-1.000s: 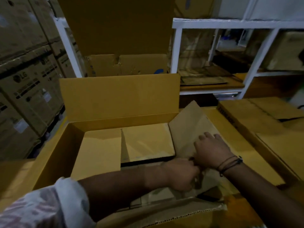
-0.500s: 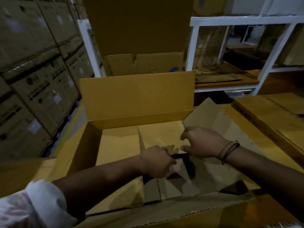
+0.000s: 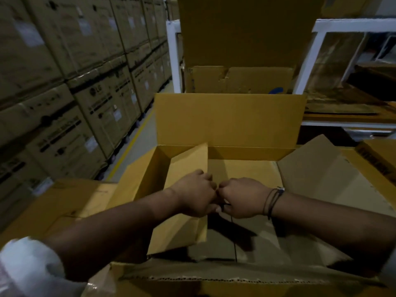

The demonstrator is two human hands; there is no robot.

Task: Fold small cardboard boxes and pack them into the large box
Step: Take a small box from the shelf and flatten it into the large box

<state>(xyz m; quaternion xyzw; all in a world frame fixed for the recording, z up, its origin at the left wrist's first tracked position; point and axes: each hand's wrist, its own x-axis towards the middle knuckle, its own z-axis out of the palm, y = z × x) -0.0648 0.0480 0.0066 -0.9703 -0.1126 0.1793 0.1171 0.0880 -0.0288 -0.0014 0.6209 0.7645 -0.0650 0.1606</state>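
A large open cardboard box [image 3: 229,120] stands in front of me, its far flap upright. Inside it, on the left, a yellow-brown cardboard panel [image 3: 188,166] of a small box stands tilted up; a flatter brown panel [image 3: 255,239] lies to its right on the box floor. My left hand [image 3: 196,192] and my right hand [image 3: 241,197] meet knuckle to knuckle above the middle of the box, both curled tight at the inner edge of the cardboard. What lies under the fingers is hidden.
Stacked printed cartons [image 3: 70,86] wall off the left side. A white metal shelf [image 3: 347,69] with flat cardboard stands at the back right. Another open box [image 3: 237,80] rises behind. The large box's right flap [image 3: 317,174] lies outward; its near flap [image 3: 214,277] lies toward me.
Both hands have moved left from the right side of the box to its middle and closed together. The left panel has risen from flat to tilted up. The view has turned left.
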